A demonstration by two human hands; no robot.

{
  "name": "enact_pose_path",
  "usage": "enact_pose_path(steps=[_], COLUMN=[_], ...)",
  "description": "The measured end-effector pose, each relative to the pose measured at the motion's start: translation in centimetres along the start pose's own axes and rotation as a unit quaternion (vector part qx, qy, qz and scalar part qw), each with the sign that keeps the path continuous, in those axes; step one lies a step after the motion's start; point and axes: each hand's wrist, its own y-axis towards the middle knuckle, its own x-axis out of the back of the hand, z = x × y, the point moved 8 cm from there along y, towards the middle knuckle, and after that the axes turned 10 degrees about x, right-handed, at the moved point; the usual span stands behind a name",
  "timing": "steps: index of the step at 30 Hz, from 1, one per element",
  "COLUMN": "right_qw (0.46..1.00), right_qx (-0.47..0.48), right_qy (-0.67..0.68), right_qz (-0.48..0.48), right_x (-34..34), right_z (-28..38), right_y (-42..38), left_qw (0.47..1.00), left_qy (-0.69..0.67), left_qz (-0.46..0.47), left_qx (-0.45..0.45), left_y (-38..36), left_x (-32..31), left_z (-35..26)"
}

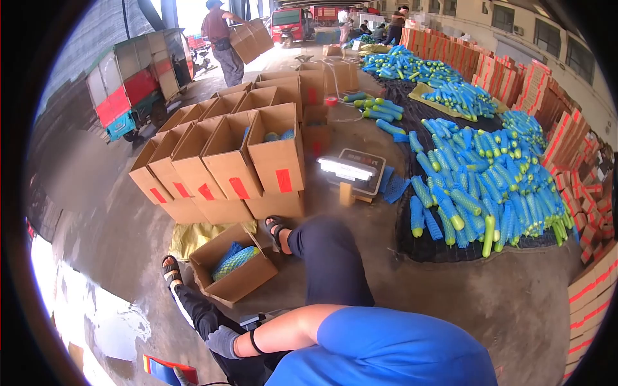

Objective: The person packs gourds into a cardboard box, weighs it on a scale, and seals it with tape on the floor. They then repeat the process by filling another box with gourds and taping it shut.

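I can't tell if either grip's closed: gloved right hand (pixel 223 341) by a trouser leg (pixel 201 313), left hand (pixel 183 377) barely showing, near left. Between the feet (pixel 277 233), a carton (pixel 248 283) holds netted vegetables (pixel 235 264).

We are making out no readable words, numbers, brands or signs. On the scale (pixel 376 188), we are seeing a dark panel (pixel 364 158) with small marks, too blurred to spell out. The white bar (pixel 346 169) is shining brightly, and we are reading no figures on it. On the near boxes (pixel 273 152), we are seeing red patches (pixel 284 181) low on the sides, and we are picking out no lettering on them. On the cartons (pixel 595 307) at right, we are noticing red stripes, likewise with nothing legible. The red vehicle (pixel 286 28) is standing too far back for reading.
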Motion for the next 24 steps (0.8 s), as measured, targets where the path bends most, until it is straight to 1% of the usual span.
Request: enact_pose_path(steps=[1,2,3,4,5,6,8,9,10,11,12,13,14,15,16,17,18,19,20,22,23,24], right_qw=[0.994,0.994,0.990,0.927,0.950,0.950,0.893,0.942,0.967,0.972,0.972,0.972,0.958,0.947,0.952,0.958,0.950,0.930,0.837,0.839,0.838,0.818], right_qx=[-0.076,-0.078,0.073,0.220,0.213,0.219,0.368,0.268,0.159,0.157,0.151,0.166,0.135,0.081,0.076,0.075,0.078,0.057,0.087,0.114,0.108,0.140], right_qy=[0.073,0.072,-0.119,-0.301,-0.197,-0.194,-0.164,-0.054,0.056,0.102,0.156,0.140,0.206,0.284,0.294,0.267,0.275,0.326,0.502,0.480,0.482,0.481], right_qz=[0.017,0.015,0.032,0.048,0.112,0.113,0.199,0.195,0.190,0.139,0.091,0.088,0.144,0.125,0.033,-0.071,-0.127,-0.161,-0.198,-0.231,-0.233,-0.284], right_x=[-0.5,-1.9,-5.6,-8.5,-7.3,-5.9,-4.8,-1.7,1.2,3.3,4.6,5.0,6.4,8.1,9.7,11.8,14.9,16.0,16.5,22.0,22.5,23.6], right_z=[-1.3,-2.0,-1.1,0.6,0.7,1.7,5.1,3.3,0.8,-0.4,-1.7,-2.4,-2.9,-3.9,-5.1,-6.6,-7.4,-8.8,-9.7,-8.4,-8.1,-7.8], right_y=[0.4,1.8,4.3,5.0,4.1,2.0,-5.1,-7.1,-8.6,-9.1,-9.5,-9.6,-10.2,-10.8,-10.4,-10.2,-10.4,-10.2,-10.4,-11.8,-11.6,-11.8], left_qw=[1.000,1.000,1.000,1.000,1.000,1.000,1.000,1.000,0.999,0.999,0.997,0.997,0.994,0.989,0.976,0.967,0.959,0.926,0.923,0.867,0.834,0.796], left_qy=[0.001,0.001,0.004,0.004,0.003,0.006,-0.002,-0.005,-0.010,-0.015,0.014,0.028,0.020,0.042,0.030,0.088,0.085,0.175,0.194,0.229,0.254,0.277], left_qz=[-0.002,-0.004,-0.006,-0.008,-0.011,-0.012,-0.017,-0.013,0.002,0.012,0.045,0.033,0.076,0.119,0.127,0.124,0.154,0.112,0.128,0.133,0.105,0.080], left_qx=[-0.001,-0.002,-0.002,-0.003,-0.004,-0.005,-0.012,-0.020,-0.033,-0.046,-0.062,-0.068,-0.074,-0.081,-0.176,-0.204,-0.223,-0.316,-0.306,-0.422,-0.478,-0.532], left_y=[-0.2,-0.3,-0.4,-0.6,-0.6,-0.8,-0.6,-0.3,0.6,1.0,2.1,-0.8,-1.4,-3.0,-4.1,-7.2,-8.4,-9.5,-10.6,-13.8,-14.7,-15.8], left_x=[0.2,0.4,0.6,1.0,1.5,2.1,3.7,4.3,4.8,5.0,4.7,2.7,0.9,-1.3,-2.7,-4.9,-6.9,-8.3,-10.1,-13.8,-15.2,-16.5], left_z=[0.0,0.0,0.0,0.0,0.1,0.2,0.1,-0.1,-0.4,-0.6,-0.7,-4.1,-6.0,-8.6,-11.3,-15.8,-18.0,-20.2,-21.8,-25.1,-25.7,-25.6])
